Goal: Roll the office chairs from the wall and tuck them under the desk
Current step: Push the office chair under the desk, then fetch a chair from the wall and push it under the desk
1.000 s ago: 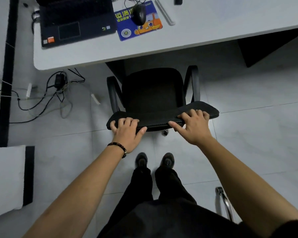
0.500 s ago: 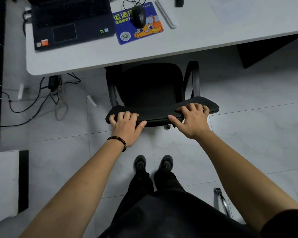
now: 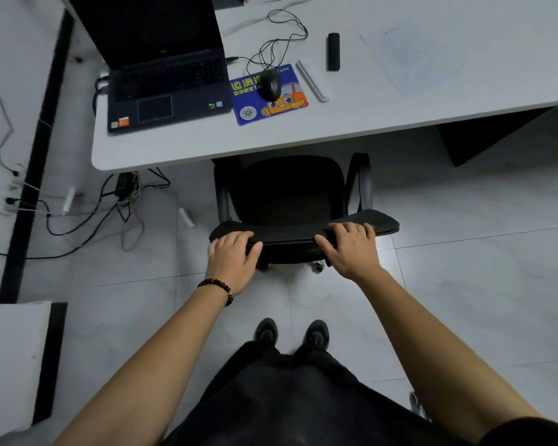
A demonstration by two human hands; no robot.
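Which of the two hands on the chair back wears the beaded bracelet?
The left hand, on the left end of the chair back, has the dark beaded bracelet at its wrist. The right hand has a bare wrist.

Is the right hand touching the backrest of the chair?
Touching. In the head view the right hand lies on the top edge of the backrest, fingers curled over it.

I see open floor (image 3: pixel 464 284) right of the chair (image 3: pixel 290 194) and behind it. On the left, loose cables (image 3: pixel 110 214) clutter the floor. The surface (image 3: pixel 351 130) edge overhangs the seat front and both armrests.
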